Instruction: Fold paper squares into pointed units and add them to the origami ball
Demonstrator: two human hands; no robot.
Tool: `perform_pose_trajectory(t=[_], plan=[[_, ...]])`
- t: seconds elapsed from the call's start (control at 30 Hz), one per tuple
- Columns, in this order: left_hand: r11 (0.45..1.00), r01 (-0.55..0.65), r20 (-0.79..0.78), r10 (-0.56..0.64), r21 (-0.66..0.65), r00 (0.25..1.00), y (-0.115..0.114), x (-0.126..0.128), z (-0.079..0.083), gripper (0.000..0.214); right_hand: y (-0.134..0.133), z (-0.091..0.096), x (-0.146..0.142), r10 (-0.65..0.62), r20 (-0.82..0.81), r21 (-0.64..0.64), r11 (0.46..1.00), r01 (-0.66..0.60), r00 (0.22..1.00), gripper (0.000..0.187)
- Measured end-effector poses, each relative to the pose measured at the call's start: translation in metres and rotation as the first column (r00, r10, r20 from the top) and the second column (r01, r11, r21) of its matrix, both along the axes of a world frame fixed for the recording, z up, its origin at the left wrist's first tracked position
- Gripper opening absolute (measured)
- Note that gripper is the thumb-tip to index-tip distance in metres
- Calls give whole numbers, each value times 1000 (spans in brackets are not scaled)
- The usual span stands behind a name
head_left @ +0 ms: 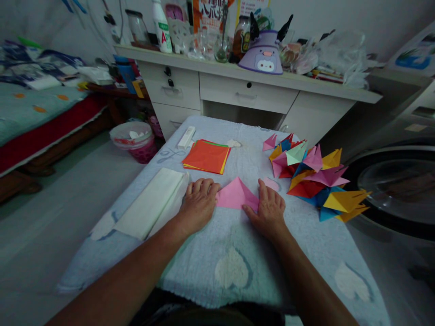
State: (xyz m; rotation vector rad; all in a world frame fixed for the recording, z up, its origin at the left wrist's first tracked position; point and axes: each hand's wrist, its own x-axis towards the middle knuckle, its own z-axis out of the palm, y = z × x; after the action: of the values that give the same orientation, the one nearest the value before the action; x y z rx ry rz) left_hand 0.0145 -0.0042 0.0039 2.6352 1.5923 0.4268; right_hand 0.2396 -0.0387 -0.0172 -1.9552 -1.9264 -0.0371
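A pink sheet of paper (235, 194), folded into a pointed shape, lies on the light blue towel (234, 253) that covers the table. My left hand (198, 202) rests flat on the paper's left corner with its fingers together and bent a little. My right hand (269, 207) presses the right side of the paper, fingers flat and thumb along the lower edge. Neither hand lifts the paper.
A stack of coloured paper squares (206, 156) with an orange top sheet lies farther back. A heap of folded paper pieces (314, 176) sits at the right. A folded white cloth (151, 201) lies left. A white desk (244, 86) stands behind, a pink bucket (134, 140) on the floor.
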Motion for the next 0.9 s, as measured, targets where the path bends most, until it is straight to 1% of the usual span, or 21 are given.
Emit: perform_pose_trajectory(t=[0.17,0.33,0.43,0.63,0.77,0.9], plan=[[1000,16,-26,-16,-18,1000,-2,-7,4,29,-2,-1,14,5,-29,-41,999,-6,1000,84],[1000,21,-77,-22,-17,997,-4,-14,6,37,-3,0,28,-7,-41,-105,994,3,999,82],[1000,29,-94,-30,-4,995,-4,-16,6,40,-4,0,38,11,-26,-123,992,-14,1000,81],[1000,11,-64,-9,24,998,-4,-18,5,40,-3,1,50,60,-10,-185,981,-61,998,81],[999,4,-50,-2,43,999,-4,-19,5,39,-4,1,54,90,-37,-205,974,-96,995,79],[998,7,-9,-6,60,1000,-3,-18,7,38,-2,0,58,84,-84,-208,973,-100,993,75]])
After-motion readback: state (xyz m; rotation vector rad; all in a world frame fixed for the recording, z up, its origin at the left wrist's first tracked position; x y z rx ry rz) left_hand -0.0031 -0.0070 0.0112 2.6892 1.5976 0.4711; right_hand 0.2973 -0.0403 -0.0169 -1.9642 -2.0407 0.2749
